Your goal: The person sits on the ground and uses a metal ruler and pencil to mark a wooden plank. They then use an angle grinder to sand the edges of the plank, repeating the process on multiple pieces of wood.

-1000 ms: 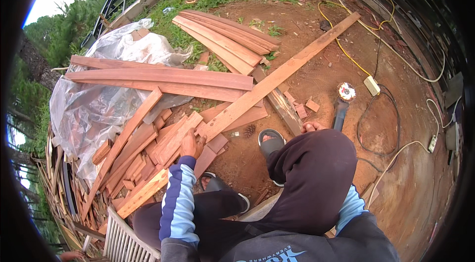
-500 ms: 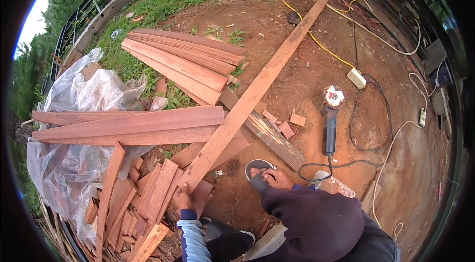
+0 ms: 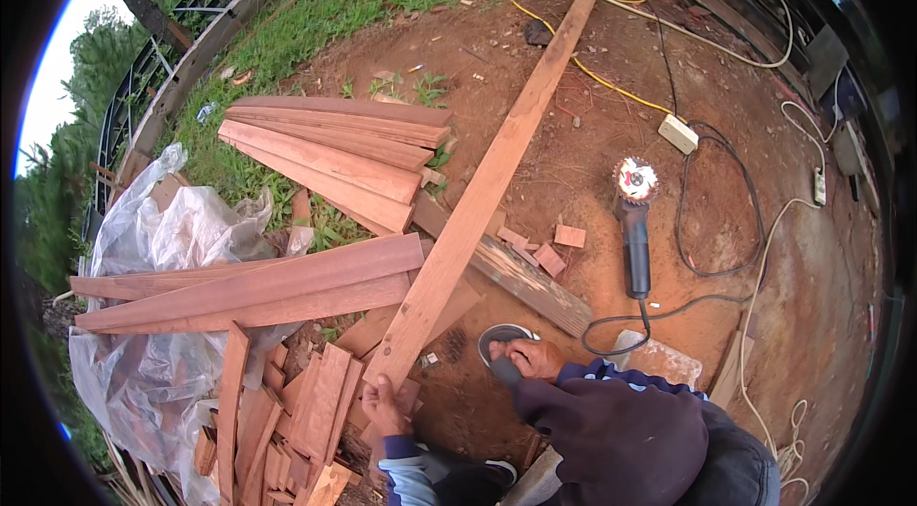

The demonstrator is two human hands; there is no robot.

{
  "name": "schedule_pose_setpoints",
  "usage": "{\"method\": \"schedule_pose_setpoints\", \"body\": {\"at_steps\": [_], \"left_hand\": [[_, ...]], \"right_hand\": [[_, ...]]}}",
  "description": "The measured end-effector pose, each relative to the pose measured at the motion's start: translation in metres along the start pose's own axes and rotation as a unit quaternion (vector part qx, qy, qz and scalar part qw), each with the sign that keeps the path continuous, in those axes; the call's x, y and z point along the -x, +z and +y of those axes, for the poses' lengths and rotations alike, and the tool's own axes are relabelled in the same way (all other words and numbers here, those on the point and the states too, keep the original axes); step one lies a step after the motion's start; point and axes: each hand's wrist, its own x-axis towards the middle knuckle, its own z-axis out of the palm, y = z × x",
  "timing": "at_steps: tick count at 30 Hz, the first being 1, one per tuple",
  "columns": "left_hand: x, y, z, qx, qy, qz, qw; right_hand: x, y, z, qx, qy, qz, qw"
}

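Observation:
My left hand (image 3: 384, 408) is closed on the near end of a long reddish wooden plank (image 3: 487, 191). The plank slants away toward the far right, passing over a rough weathered board (image 3: 530, 281). My right hand (image 3: 533, 358) rests by my sandalled foot (image 3: 503, 339), its fingers curled. What those fingers hold, if anything, is hidden. To the right of the plank, an angle grinder (image 3: 636, 248) with a toothed disc lies on the soil, its cord trailing off. Small wood offcuts (image 3: 550, 260) lie between the board and the grinder.
Stacked boards (image 3: 325, 148) lie on grass at the far left, with wider boards (image 3: 258, 286) nearer, on clear plastic sheeting (image 3: 143, 382). Scrap wood (image 3: 315, 401) is heaped beside my left hand. A power socket box (image 3: 678, 134) and looping cables (image 3: 764, 248) lie at the right.
The whole view has turned slightly, shifting the scene in the picture. My left hand stays on the plank's near end, and my right hand remains curled beside my foot.

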Motion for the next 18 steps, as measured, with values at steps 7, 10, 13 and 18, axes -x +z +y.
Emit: {"method": "schedule_pose_setpoints", "body": {"at_steps": [7,10,13,18], "left_hand": [[0.012,0.028,0.032,0.008,0.096,-0.004,0.995],[0.017,0.03,0.037,-0.019,0.126,-0.024,0.992],[0.025,0.039,0.041,-0.07,0.162,-0.031,0.984],[0.022,0.037,0.015,-0.236,0.253,-0.023,0.938]], "right_hand": [[0.002,0.001,0.002,-0.017,0.01,0.025,0.999],[0.003,0.002,0.004,-0.026,0.004,0.037,0.999],[0.003,0.007,0.01,-0.024,0.004,0.043,0.999],[0.002,0.006,0.007,-0.024,0.01,0.037,0.999]]}}
